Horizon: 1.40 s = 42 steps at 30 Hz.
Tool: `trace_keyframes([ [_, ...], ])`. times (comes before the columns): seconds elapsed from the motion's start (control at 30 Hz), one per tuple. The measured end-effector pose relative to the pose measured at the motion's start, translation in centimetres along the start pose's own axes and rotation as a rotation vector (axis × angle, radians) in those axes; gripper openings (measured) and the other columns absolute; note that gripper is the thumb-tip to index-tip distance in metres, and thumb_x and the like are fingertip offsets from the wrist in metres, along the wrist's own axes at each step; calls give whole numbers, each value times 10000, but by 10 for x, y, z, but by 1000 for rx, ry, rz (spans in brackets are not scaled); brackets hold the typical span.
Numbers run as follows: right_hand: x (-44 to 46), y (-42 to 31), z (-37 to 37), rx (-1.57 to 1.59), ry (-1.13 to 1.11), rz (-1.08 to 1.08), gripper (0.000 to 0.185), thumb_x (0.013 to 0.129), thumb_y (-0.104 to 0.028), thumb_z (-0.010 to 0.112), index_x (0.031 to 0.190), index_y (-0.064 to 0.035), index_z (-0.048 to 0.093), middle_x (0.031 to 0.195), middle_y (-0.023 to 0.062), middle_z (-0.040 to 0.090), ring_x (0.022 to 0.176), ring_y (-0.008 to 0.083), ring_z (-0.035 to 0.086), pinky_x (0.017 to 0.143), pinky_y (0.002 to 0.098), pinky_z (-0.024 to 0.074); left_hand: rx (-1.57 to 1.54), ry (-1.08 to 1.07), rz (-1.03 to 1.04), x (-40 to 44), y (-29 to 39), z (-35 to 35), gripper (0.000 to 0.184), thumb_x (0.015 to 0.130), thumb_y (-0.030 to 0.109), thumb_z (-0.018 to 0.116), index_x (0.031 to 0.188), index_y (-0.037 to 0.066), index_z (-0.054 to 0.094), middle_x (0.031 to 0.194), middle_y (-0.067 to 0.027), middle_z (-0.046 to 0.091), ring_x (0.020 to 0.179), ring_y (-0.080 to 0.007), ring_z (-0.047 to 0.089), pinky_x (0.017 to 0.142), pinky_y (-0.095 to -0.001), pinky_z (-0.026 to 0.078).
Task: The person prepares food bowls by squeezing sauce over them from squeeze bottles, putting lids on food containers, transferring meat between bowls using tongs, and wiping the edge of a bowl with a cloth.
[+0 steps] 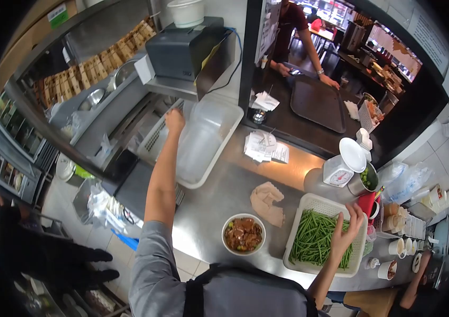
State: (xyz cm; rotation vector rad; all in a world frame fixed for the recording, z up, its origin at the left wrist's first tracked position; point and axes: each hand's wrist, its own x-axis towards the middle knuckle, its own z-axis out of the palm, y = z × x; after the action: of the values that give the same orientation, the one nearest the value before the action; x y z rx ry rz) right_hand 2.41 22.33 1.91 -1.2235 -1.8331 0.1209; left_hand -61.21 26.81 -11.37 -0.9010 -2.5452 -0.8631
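Note:
My left hand (174,120) reaches out over the far left part of a white plastic basket (223,150) that holds stacked clear plastic lids or containers (201,140). Its fingers are curled closed, and what they may grip is hidden. My right hand (347,228) is at the right side of a white basket (304,203) of green beans (314,238), fingers spread, with nothing seen in them. Between the baskets, a white bowl (225,244) of brown sauced meat with green bits (244,234) sits on the steel counter (203,211). Beside it lies a crumpled beige cloth (267,203).
Paper slips (262,146) lie near the serving window, where another person's hands rest by a dark tray (317,103). A kitchen scale (338,173) and a metal pot (367,179) stand right. A printer (182,50) sits on a shelf. Another person's arm (417,277) shows lower right.

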Motion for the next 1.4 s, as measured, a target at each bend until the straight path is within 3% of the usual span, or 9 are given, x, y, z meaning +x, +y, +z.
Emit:
trace_keyframes([
  [0.23, -2, -19, 12, 35, -43, 20, 248, 795, -19, 561, 1043, -6, 572, 1125, 182, 489, 1078, 324, 474, 929, 387, 359, 19, -197, -150, 29, -5, 30, 303, 801, 338, 563, 1028, 141, 602, 1091, -155, 580, 1071, -364, 504, 854, -648, 294],
  [0.37, 20, -55, 35, 172, -147, -59, 255, 791, -16, 561, 1045, 6, 567, 1125, 174, 506, 1069, 317, 491, 925, 369, 368, -443, 10, -175, 39, 14, 5, 241, 823, 180, 562, 1017, 41, 529, 1074, -198, 586, 1053, -342, 538, 752, -429, 448],
  [0.4, 26, -63, 44, 245, -180, -88, 258, 796, -22, 559, 1052, 4, 569, 1119, 168, 519, 1072, 309, 495, 929, 364, 365, -430, 54, -11, 33, 14, 0, 345, 843, 115, 517, 1146, 61, 362, 993, -189, 595, 958, -356, 563, 783, -362, 442],
  [0.6, 46, -102, 136, 673, -494, -263, 275, 856, -52, 535, 1127, -12, 563, 1053, 142, 607, 952, 232, 596, 825, 324, 461, -1122, -140, -275, -50, 26, -73, 238, 858, 54, 500, 1064, 55, 382, 1001, -87, 512, 906, -196, 532, 799, -320, 421],
  [0.7, 49, -122, 200, 935, -564, -62, 290, 892, -85, 511, 1172, -19, 541, 1097, 106, 600, 964, 169, 592, 817, 285, 465, -1473, -442, -283, -103, 45, -115, 241, 869, 17, 472, 1080, 77, 373, 1092, -87, 517, 1011, -184, 524, 903, -336, 412],
  [1.0, 65, -122, 230, 1075, -294, 53, 236, 787, -20, 619, 1020, -16, 580, 991, 61, 578, 881, 154, 571, 754, 277, 469, -1479, -861, -81, -197, 125, -175, 397, 872, -3, 479, 1225, 99, 327, 1157, -78, 533, 1100, -161, 497, 936, -319, 396],
  [1.13, 74, -99, 186, 789, -109, -383, 214, 737, 12, 618, 949, -9, 596, 967, 114, 565, 907, 240, 568, 760, 307, 461, -1332, -865, 125, -190, 145, -179, 285, 886, 85, 523, 1155, 91, 429, 1062, -41, 567, 964, -115, 537, 825, -263, 431],
  [1.23, 73, -91, 163, 611, -69, -685, 205, 725, 19, 607, 927, -11, 601, 960, 116, 570, 909, 266, 565, 766, 327, 470, -1314, -983, 22, -186, 180, -192, 164, 885, 177, 561, 1017, 83, 539, 947, -4, 589, 808, -77, 548, 693, -220, 443],
  [1.4, 68, -78, 147, 482, -10, -838, 184, 706, -54, 579, 889, -41, 591, 970, 80, 567, 887, 249, 583, 733, 338, 490, -1301, -1076, 66, -188, 195, -158, 143, 885, 219, 571, 930, 83, 586, 837, 33, 581, 734, -48, 535, 617, -201, 427],
])
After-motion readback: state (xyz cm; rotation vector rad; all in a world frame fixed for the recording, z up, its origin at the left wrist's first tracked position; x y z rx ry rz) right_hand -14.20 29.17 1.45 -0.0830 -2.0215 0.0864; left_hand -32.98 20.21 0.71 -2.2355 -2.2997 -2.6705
